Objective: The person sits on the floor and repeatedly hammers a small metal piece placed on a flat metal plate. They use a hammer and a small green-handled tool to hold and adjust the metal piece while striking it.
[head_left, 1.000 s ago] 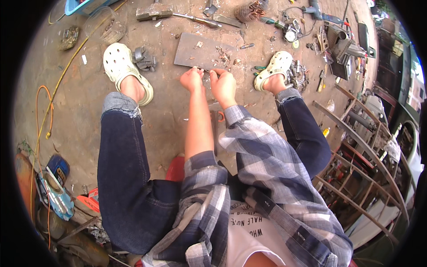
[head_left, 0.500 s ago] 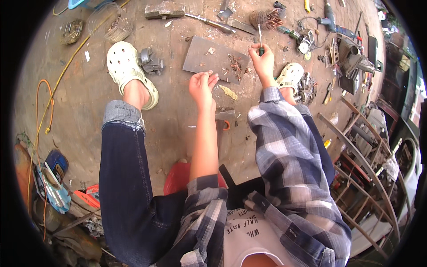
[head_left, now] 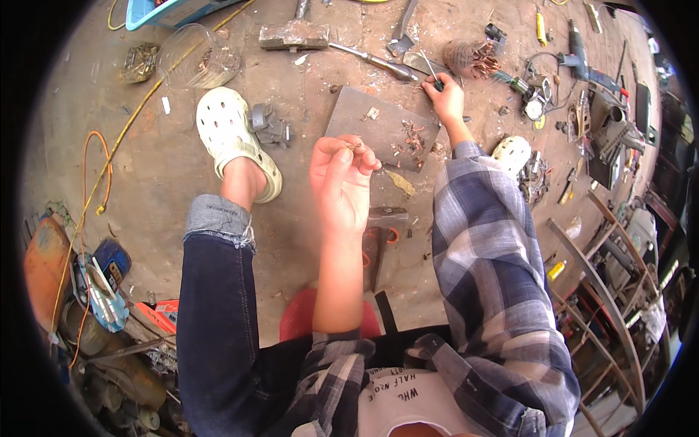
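My left hand [head_left: 341,178] is raised palm up over the near edge of a flat metal plate [head_left: 364,105], thumb and fingertips pinched on a small coppery bit [head_left: 353,146]. My right hand [head_left: 448,104] is beyond the plate's right corner, low on the ground, gripping a screwdriver [head_left: 437,82] with a dark handle and thin shaft. Small shavings [head_left: 413,138] lie on the plate. A bundle of copper-coloured pieces [head_left: 477,62] stands right beside my right hand. A long chisel-like tool [head_left: 375,62] and a hammer [head_left: 293,36] lie behind the plate.
My clog-clad feet flank the plate. A clear tub [head_left: 196,54] and blue bin [head_left: 145,16] are at upper left, hoses [head_left: 100,175] at left. A heat-gun-like tool [head_left: 579,62], scattered parts and a metal frame [head_left: 604,306] crowd the right. A red seat [head_left: 302,313] is under me.
My hands have separated. The left has turned palm up and risen toward the camera. The right has moved forward and right, to the tools beyond the plate, with the screwdriver in it.
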Tool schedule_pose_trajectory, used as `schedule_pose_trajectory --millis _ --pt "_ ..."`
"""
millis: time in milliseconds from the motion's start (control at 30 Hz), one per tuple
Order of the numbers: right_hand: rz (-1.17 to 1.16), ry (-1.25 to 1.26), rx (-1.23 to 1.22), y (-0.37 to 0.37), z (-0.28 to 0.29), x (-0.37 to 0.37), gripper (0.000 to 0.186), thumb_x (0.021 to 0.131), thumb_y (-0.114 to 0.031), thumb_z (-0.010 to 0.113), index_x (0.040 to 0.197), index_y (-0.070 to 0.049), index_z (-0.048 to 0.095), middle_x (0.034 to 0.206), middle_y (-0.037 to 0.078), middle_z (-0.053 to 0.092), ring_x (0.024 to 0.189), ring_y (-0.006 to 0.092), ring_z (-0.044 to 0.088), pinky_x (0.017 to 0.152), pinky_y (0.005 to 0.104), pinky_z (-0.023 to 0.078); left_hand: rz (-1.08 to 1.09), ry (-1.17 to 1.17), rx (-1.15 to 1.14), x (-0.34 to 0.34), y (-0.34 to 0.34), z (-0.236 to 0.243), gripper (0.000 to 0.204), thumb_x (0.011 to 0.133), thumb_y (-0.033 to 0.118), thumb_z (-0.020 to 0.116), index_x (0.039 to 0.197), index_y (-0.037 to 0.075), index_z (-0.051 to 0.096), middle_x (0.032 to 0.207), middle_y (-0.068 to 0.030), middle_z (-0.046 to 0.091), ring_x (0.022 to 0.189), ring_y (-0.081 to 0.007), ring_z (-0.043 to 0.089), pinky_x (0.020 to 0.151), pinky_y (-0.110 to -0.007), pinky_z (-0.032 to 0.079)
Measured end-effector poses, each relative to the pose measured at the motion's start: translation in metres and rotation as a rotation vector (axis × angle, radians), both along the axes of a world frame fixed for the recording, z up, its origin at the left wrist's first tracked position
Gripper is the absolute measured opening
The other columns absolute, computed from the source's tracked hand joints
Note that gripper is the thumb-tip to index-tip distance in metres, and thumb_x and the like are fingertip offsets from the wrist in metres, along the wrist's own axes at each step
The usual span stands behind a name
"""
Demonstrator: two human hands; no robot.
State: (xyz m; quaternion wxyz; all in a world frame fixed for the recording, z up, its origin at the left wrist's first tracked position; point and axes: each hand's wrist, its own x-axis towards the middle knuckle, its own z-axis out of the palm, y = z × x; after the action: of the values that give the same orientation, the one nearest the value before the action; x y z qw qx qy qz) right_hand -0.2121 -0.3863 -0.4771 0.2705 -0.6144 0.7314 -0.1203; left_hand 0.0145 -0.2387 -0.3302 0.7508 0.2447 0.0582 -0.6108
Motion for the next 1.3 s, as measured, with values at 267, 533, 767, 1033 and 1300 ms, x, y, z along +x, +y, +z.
schedule_pose_trajectory --millis 267,533,767,1033,1300 --pt "0.095 -0.003 -0.076 0.000 -0.007 -0.006 0.017 0.076 -0.021 0.071 0.085 -0.007 0.067 0.072 0.009 0.064 0.065 0.0174 0.059 0.066 0.0307 0.047 0.025 -0.045 0.001 0.001 -0.006 0.018 0.004 0.087 0.005 0.054 0.091 0.004 0.055 0.099 -0.0115 0.059 0.080 -0.0200 0.058 0.072 -0.034 0.050" --pt "0.084 -0.066 -0.028 0.002 -0.007 -0.001 0.018 0.075 -0.022 0.071 0.089 -0.010 0.066 0.087 0.011 0.065 0.080 0.0289 0.063 0.072 0.0362 0.048 0.011 -0.077 0.019 0.005 -0.006 0.019 0.004 0.088 0.006 0.054 0.091 0.003 0.055 0.101 -0.0131 0.059 0.079 -0.0197 0.058 0.071 -0.034 0.051" --pt "0.119 -0.015 -0.079 0.004 -0.007 0.003 0.021 0.075 -0.022 0.071 0.091 -0.009 0.066 0.092 0.012 0.064 0.084 0.0294 0.062 0.075 0.0375 0.048 0.017 -0.175 0.003 0.007 -0.007 0.028 0.006 0.087 0.000 0.055 0.093 0.002 0.054 0.101 -0.0152 0.059 0.083 -0.0209 0.061 0.075 -0.034 0.054" --pt "0.116 0.000 -0.008 0.005 0.003 0.013 0.031 0.072 -0.029 0.075 0.093 -0.007 0.066 0.085 0.011 0.066 0.079 0.0294 0.063 0.072 0.0369 0.049 0.079 -0.655 0.028 0.003 -0.013 0.036 0.025 0.079 -0.016 0.055 0.099 -0.001 0.049 0.106 -0.0178 0.058 0.093 -0.0219 0.062 0.084 -0.033 0.053" --pt "-0.075 -0.110 -0.018 0.011 0.007 0.018 0.026 0.074 -0.025 0.076 0.089 -0.005 0.068 0.067 0.006 0.062 0.061 0.0163 0.057 0.061 0.0307 0.046 0.112 -0.799 0.169 0.008 -0.013 0.033 0.029 0.080 -0.018 0.054 0.104 -0.002 0.047 0.107 -0.0162 0.057 0.096 -0.0193 0.061 0.087 -0.029 0.051"
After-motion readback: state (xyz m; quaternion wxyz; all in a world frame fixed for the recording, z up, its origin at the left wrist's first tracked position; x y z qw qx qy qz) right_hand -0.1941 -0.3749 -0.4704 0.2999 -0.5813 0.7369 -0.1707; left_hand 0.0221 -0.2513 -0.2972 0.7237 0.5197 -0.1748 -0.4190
